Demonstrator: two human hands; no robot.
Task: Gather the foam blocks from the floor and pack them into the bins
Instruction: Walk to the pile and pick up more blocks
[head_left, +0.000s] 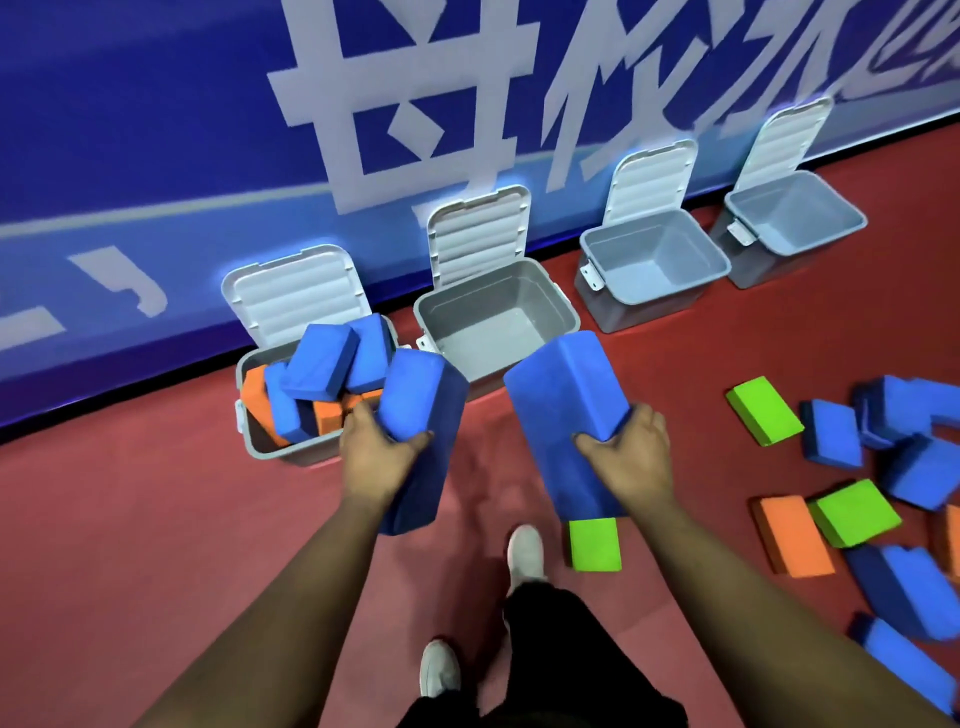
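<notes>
Head view: one bin heaped, three unfilled, a scatter left to lift

At my ten o'clock the first bin (258, 448) is heaped past its rim with blue and orange blocks, and its ribbed lid leans back against the blue wall banner (156, 156). My left hand (374, 449) is clamped on a blue block (423, 410), thumb across one long face and fingers curled round the far side, just beside that bin's near right corner. At twelve o'clock the second bin (427, 314) holds no blocks: smooth grey plastic, rounded corners, a pale latch on its side. My right hand (631, 457) grips a second blue block (558, 410) the same way, its far end pointing at that bin's near rim. A green block (595, 545) lies on the red floor (156, 519) just below it. At one and two o'clock the third bin (586, 245) and fourth bin (860, 224) also hold nothing, lids up.

At three to four o'clock the loose blocks (857, 512) lie jumbled, green, orange and mostly blue, some overlapping. I judge the job well short of half done. The foam looks matte and fine-grained, brick-shaped with squared edges, light enough for one hand each.
</notes>
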